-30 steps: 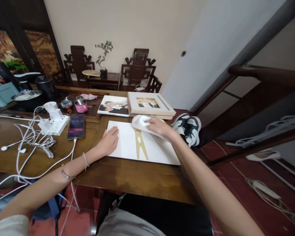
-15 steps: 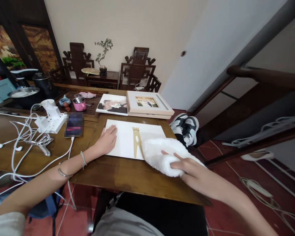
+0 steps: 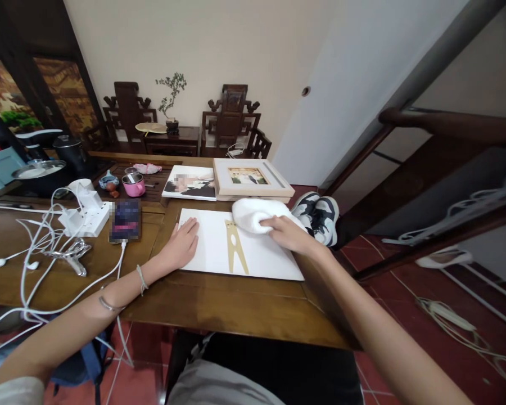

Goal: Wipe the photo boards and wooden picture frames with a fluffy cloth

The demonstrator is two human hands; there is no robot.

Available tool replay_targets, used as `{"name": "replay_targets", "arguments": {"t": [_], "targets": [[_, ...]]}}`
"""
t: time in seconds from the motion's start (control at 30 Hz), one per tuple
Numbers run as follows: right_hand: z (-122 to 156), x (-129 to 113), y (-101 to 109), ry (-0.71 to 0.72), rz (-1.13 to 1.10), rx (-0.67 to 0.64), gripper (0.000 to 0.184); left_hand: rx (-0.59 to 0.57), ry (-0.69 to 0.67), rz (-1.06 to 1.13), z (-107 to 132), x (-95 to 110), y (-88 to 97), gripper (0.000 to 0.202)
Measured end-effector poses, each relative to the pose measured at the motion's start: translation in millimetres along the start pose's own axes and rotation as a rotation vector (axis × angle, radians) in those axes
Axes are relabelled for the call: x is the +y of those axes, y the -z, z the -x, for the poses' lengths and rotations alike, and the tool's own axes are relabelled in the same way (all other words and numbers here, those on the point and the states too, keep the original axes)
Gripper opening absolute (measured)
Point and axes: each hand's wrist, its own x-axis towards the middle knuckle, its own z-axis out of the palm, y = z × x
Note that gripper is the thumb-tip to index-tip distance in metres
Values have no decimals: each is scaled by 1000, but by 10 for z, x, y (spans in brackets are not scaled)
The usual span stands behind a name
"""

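A flat white board (image 3: pixel 270 260) lies on the wooden table (image 3: pixel 236 304), with a gold, long-legged shape (image 3: pixel 231 256) on its face. My left hand (image 3: pixel 183 243) rests flat on the board's left edge, fingers stretched out. In my right hand (image 3: pixel 284 230) is a bunched white cloth (image 3: pixel 253 212), gripped at its near side. The cloth lies over the board's far right edge and hides that part of it. Whether its underside touches the board all over, I cannot tell.
Behind the board are a photo panel (image 3: pixel 189 183) and stacked framed pictures (image 3: pixel 253 179). To the left lie a phone (image 3: pixel 125 220), a power strip (image 3: pixel 93 219), tangled white cables and a pink cup (image 3: pixel 134 185). Black-and-white shoes (image 3: pixel 320 216) show beyond the table's right edge.
My right hand has carried the cloth from the board's near right corner up to its far edge, uncovering the whole gold shape and the near corner. My left hand stays on the board.
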Motion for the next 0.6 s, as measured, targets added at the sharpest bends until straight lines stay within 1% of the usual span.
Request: {"name": "replay_targets", "arguments": {"t": [0.13, 0.23, 0.3, 0.33, 0.37, 0.43, 0.5, 0.6], "targets": [[641, -130, 10, 61, -31, -88, 46, 12, -4, -5, 2, 14, -5, 48], [1114, -236, 65, 69, -60, -156, 44, 15, 5, -11, 0, 30, -1, 48], [1299, -262, 107, 55, -69, -206, 42, 8, 12, -13, 0, 40, 6, 48], [1334, -253, 123, 44, -75, -228, 42, 5, 16, -13, 0, 44, 10, 48], [1327, -229, 134, 31, -84, -245, 42, 2, 20, -11, 1, 47, 13, 48], [1195, -145, 136, -8, -104, -243, 41, -4, 25, -10, 1, 47, 17, 48], [935, -35, 120, -44, -117, -183, 40, -5, 21, -12, 0, 38, 16, 48], [444, 120, 100, -80, -109, -42, 36, -1, 8, -11, -4, 20, 12, 47]]}}
